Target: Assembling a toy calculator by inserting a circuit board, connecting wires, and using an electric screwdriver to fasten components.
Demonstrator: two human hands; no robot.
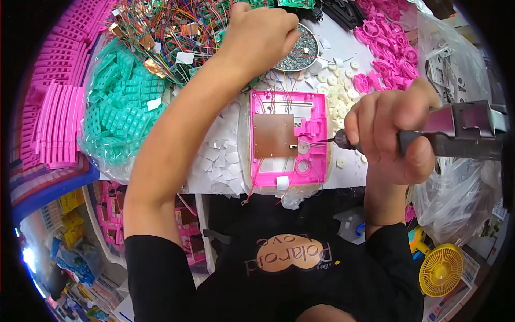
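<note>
On the table in front of me lies a pink plastic housing [322, 115] with a brown circuit board [273, 134] in it and thin coloured wires running off its far side. My right hand [394, 129] is wrapped round a dark electric screwdriver [461, 144]. Its bit points left and hovers over the housing's right part. My left hand [262, 37] reaches across to the far middle, beside a round dish of small screws [300, 56]. Its fingers are curled in, and whatever they may hold is hidden.
Tangled wires with green boards [177, 32] fill the far left. Nearer are teal keypads [126, 86] and stacked pink parts [59, 123]. Cream discs [338, 96] and pink ring parts [389, 51] lie to the right, near clear plastic bags [445, 188]. A yellow fan [441, 270] stands below.
</note>
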